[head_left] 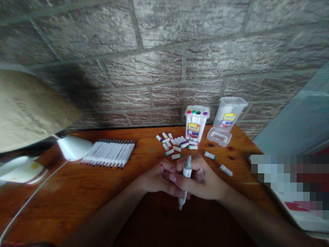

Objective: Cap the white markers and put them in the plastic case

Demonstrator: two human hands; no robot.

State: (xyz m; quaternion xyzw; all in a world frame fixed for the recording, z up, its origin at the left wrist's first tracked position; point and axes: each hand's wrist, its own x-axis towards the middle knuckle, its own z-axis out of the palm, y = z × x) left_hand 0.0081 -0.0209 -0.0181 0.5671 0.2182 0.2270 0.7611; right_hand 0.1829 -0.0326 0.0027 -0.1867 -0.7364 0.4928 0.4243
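In front of me, near the table's middle, a white marker [187, 172] stands tilted with its cap off and its dark tip upward. My right hand [203, 178] is closed around its upper barrel, the thumb lying across it. My left hand [160, 178] meets the right one, fingers curled, its thumb against the marker's lower part; its fingertips are partly hidden. Ink marks show on the fingers. Just beyond both hands lie several loose white caps [177, 140] with coloured ends. One cap [210, 155] and another whitish cap [226, 170] lie right of them.
A row of white markers [109, 152] lies at left. At the back stand a clear box [196, 120] holding markers and an open box [228, 113]. A lamp [33, 106], its cable [33, 197] and a white dish [23, 169] are left; a brick wall [164, 68] rises behind.
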